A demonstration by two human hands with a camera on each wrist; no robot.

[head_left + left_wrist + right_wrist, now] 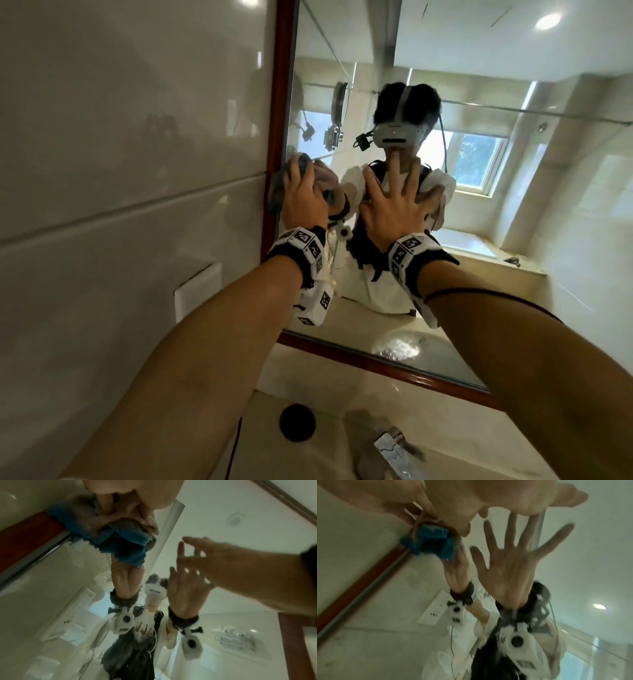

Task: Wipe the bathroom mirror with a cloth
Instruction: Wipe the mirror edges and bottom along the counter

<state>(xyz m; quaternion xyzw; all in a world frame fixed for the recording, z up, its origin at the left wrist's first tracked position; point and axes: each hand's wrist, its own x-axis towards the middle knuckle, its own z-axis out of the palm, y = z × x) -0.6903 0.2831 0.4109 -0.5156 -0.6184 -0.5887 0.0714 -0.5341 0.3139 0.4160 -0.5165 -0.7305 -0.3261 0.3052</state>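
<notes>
Pressing the cloth (301,164) against the mirror's (479,85) left frame edge (279,102), left hand (303,195) fingers grasping; right hand (394,205) splayed.

Light: dim, greenish-grey indoor cast in all three views.
Sources: daylight from a window (479,156) reflected in the mirror (496,85); round ceiling lamps (548,20), overexposed, also reflected.
Glare: soft sheen on the wall tiles (137,120); bright wet glint on the reflected basin (400,346).
Shadow: forearms dark at the lower edge of the head view; tap (397,448) blurred.
Distortion: strong wide-angle bend, mirror frame (282,85) curving.
Blur: both wrist views smeared by motion; right hand (231,562) soft and ghosted; cloth (120,540) fuzzy; reflections grainy.
</notes>
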